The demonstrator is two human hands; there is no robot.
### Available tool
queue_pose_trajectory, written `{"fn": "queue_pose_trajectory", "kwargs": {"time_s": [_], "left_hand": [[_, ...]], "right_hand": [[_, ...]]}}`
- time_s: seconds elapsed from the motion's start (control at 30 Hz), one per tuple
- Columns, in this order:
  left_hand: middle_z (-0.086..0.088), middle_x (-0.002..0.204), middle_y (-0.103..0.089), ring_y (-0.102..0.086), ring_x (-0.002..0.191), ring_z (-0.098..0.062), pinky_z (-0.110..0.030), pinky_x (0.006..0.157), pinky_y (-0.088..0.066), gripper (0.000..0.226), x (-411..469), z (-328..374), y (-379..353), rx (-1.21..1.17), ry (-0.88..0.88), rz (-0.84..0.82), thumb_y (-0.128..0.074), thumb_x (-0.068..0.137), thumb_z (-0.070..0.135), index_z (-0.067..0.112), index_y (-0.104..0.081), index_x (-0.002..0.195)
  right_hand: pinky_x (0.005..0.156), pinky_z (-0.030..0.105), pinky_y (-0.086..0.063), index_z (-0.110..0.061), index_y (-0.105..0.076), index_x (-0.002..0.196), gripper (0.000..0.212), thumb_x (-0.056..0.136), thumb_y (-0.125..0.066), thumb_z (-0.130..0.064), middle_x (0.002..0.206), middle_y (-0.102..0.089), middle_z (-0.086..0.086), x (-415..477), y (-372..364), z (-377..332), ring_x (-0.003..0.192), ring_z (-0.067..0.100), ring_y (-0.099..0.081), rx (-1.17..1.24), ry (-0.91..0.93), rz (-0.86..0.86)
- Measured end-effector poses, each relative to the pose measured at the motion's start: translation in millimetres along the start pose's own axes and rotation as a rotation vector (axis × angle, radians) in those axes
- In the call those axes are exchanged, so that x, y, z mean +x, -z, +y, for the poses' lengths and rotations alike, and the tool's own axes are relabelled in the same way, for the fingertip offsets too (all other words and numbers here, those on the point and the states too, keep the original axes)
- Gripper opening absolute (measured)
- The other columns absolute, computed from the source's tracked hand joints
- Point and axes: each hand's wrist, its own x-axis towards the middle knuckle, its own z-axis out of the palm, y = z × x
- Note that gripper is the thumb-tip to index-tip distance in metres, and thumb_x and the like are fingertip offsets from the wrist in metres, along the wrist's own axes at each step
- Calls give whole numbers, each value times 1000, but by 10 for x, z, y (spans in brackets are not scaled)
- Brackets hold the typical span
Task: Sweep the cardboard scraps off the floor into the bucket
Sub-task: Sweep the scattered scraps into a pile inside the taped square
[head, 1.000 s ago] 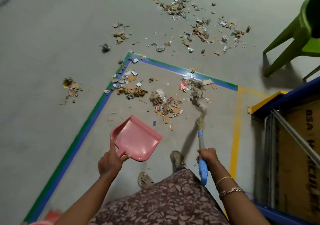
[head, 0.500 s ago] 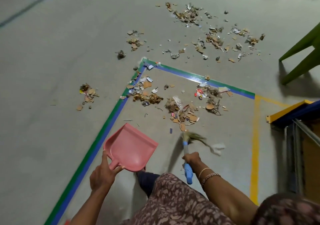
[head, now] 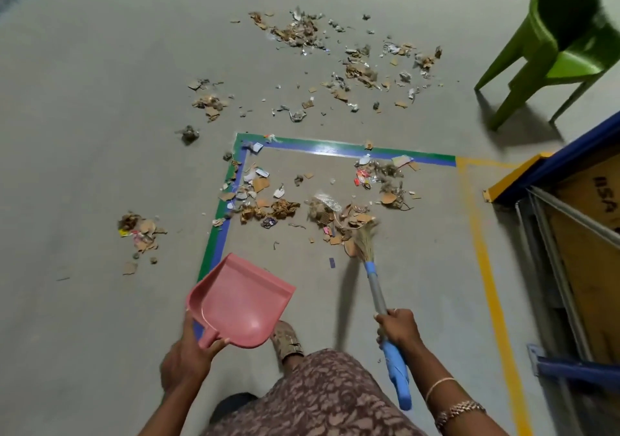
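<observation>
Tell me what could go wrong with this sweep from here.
1. The broom in the right hand meets the nearest scrap pile, but the pink dustpan in the left hand is off to the side; a stroke may scatter scraps past it.
2. The far scraps near the green chair could be left behind.
3. No bucket is in view to empty into.

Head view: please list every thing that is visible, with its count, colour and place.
scraps: many, brown and grey, scattered on floor ahead
dustpan: 1, pink, lower centre
broom: 1, blue handle, bristles at nearest scraps
tape: 2 lines, green-blue and yellow, on floor
chair: 1, green, top right
rack: 1, blue and yellow, right edge
sandal: 1, brown, beside dustpan
left grip: 1, holds dustpan handle
right grip: 1, holds broom handle
</observation>
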Motion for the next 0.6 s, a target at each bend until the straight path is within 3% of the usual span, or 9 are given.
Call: {"fn": "queue_pose_trajectory", "kwargs": {"time_s": [0.13,0.3,0.6], "left_hand": [[-16,98,-71,-67,86,-38,-39,66,-51,110,382,-147,131,17,-56,-13,-62,66,85,43,-8,151],[-17,103,-70,-67,92,-38,-38,71,-49,109,711,-252,347,109,-204,-27,-62,74,77,30,-12,158],[-14,105,-70,-68,93,-36,-36,68,-46,110,1281,-642,841,217,-437,-129,-63,78,72,28,-3,159]], "right_hand": [[38,25,-42,9,-60,87,12,91,-65,-1,61,-51,18,-319,-18,-53,37,22,-49,148,-37,25],[37,25,-41,9,-59,86,12,91,-66,0,61,-52,21,-729,-296,-62,37,22,-49,246,-62,68],[43,28,-45,4,-60,80,13,90,-67,-2,59,-54,19,-1470,-1469,224,41,23,-52,295,-86,239]]}}
